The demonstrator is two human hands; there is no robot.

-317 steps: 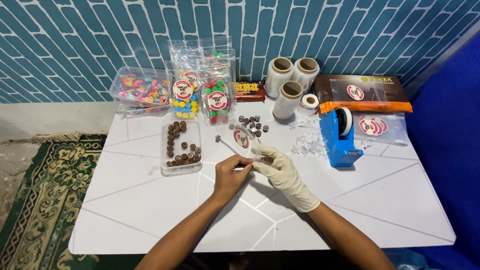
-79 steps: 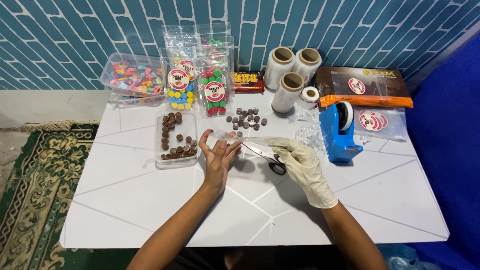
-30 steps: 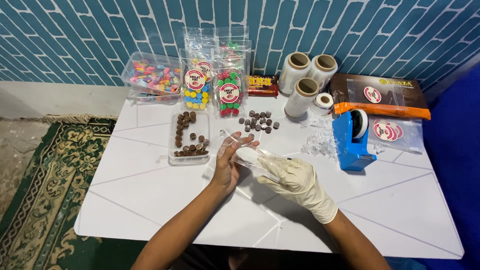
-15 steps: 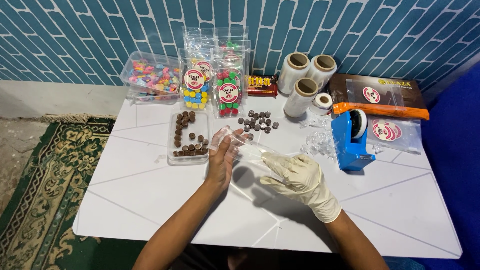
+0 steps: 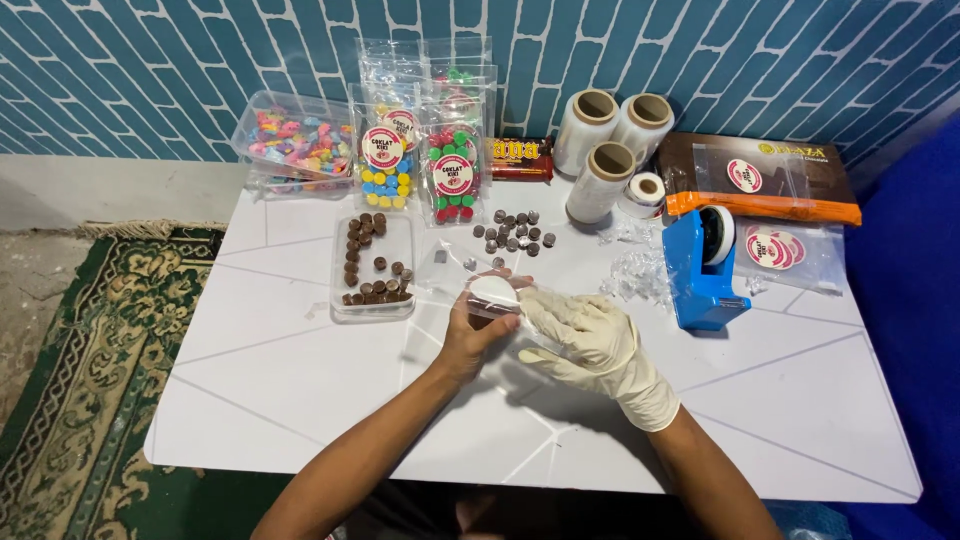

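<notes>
**Inspector:** At table centre, the bare left hand (image 5: 470, 335) curls its fingers around a small clear bag (image 5: 492, 296) with a round white sticker facing up. The gloved right hand (image 5: 590, 335) closes on the same bag from the right side, thumb and fingers pinching the film. The bag is held just above the white table (image 5: 250, 400), not resting on it.

**Supervisor:** Risks from this position?

**Inspector:** Judged from the grip, the film is thin and slack; a loosened pinch could let the bag tip and spill whatever is inside. I cannot tell whether its mouth is sealed. Loose chocolate discs (image 5: 510, 232) lie just beyond the hands, and a forward sweep of either wrist could scatter them. The clear tray of chocolates (image 5: 372, 268) sits just left of the left hand and could be nudged.

**Supervisor:** Clearance?

**Inspector:** Open tabletop lies toward the person and to both lower corners. The blue tape dispenser (image 5: 700, 270) stands near the right hand, with crumpled film (image 5: 638, 275) between them. The far edge is crowded with film rolls (image 5: 600, 150) and packed candy bags (image 5: 420, 150); little free room there.
</notes>
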